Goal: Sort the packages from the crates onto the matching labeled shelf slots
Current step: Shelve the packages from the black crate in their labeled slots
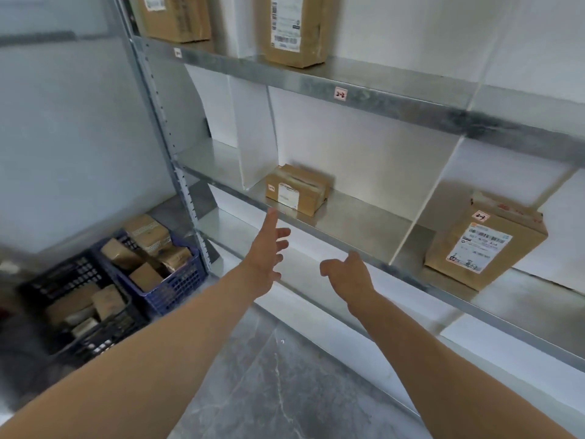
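Cardboard packages [297, 193]: four on the metal shelf [364, 104], two per level. Blue crate [177, 280] and black crate [79, 312] hold more. Left hand [267, 258] and right hand [351, 277] hover empty, fingers released.

tall brown cardboard package [296, 30] on grey metal top shelf [380, 79] cut off by upper edge; small white tag [177, 53] unreadable; black plastic crate [68, 270] blurred.

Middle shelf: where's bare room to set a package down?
The leftmost slot, between the upright post and the first white divider, is bare. Next slot: bare metal between the small box and the second divider. Crowded: the blue crate and black crate on the floor, packed with packages.
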`<control>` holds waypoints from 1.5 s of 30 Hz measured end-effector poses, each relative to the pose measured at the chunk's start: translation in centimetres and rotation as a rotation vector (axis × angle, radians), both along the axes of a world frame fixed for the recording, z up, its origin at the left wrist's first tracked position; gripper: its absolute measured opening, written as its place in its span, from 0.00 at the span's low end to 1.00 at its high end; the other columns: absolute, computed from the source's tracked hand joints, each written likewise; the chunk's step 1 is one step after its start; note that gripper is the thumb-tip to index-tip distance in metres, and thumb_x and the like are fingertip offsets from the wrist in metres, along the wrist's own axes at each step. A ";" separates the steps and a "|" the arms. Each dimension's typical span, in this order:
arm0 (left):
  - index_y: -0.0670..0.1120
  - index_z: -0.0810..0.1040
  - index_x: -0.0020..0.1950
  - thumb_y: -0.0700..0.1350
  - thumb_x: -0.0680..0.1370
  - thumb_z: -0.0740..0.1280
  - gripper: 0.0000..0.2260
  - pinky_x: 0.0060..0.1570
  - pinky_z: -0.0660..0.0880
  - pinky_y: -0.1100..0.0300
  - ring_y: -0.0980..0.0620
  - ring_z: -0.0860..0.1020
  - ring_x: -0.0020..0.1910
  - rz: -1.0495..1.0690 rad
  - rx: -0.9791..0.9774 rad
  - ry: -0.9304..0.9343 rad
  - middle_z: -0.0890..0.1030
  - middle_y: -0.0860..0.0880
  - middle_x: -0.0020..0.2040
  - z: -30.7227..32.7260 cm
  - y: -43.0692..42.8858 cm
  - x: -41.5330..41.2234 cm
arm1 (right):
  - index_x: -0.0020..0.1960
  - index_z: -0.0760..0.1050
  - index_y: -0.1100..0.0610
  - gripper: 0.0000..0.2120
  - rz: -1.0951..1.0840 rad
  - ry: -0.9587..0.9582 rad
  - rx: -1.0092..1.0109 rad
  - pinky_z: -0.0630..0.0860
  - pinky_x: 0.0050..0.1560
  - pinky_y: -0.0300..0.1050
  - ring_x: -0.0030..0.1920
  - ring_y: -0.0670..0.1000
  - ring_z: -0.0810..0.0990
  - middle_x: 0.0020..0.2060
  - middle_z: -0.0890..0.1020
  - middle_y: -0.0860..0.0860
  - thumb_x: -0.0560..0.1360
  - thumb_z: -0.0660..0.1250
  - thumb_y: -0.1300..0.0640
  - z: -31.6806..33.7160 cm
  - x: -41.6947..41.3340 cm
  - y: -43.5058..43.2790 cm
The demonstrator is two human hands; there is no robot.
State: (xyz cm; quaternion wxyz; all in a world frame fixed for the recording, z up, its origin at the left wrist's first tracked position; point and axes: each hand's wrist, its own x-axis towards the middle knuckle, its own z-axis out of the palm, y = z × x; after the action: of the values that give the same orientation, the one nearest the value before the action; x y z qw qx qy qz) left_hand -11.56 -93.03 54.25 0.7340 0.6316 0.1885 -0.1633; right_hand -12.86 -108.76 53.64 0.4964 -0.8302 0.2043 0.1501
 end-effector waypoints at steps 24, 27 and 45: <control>0.54 0.55 0.82 0.72 0.78 0.48 0.37 0.76 0.51 0.36 0.43 0.53 0.81 0.858 0.009 0.008 0.54 0.49 0.83 -0.8 24.8 -6.0 | 0.81 0.56 0.54 0.47 0.737 -0.044 0.139 0.72 0.70 0.60 0.71 0.59 0.72 0.76 0.70 0.54 0.67 0.71 0.46 -0.3 6.7 28.1; 0.54 0.56 0.82 0.73 0.78 0.48 0.37 0.76 0.52 0.36 0.43 0.54 0.81 0.908 0.002 0.029 0.55 0.49 0.82 -1.8 28.6 -6.1 | 0.83 0.52 0.53 0.47 0.790 -0.033 0.136 0.70 0.71 0.60 0.74 0.60 0.70 0.78 0.67 0.54 0.71 0.70 0.46 -0.7 7.3 32.1; 0.54 0.56 0.82 0.75 0.76 0.49 0.40 0.75 0.52 0.34 0.40 0.53 0.81 0.981 -0.076 0.149 0.55 0.48 0.83 -7.6 57.1 -2.1 | 0.84 0.52 0.54 0.42 0.813 0.045 0.108 0.67 0.71 0.57 0.76 0.60 0.66 0.80 0.64 0.53 0.78 0.71 0.50 -5.8 14.1 59.5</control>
State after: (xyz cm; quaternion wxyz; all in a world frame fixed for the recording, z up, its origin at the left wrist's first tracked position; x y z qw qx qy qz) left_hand -13.65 -35.95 46.63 0.7314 0.4279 0.5094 0.1499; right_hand 1.27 -49.26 47.84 0.4349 -0.8128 -0.1378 0.3624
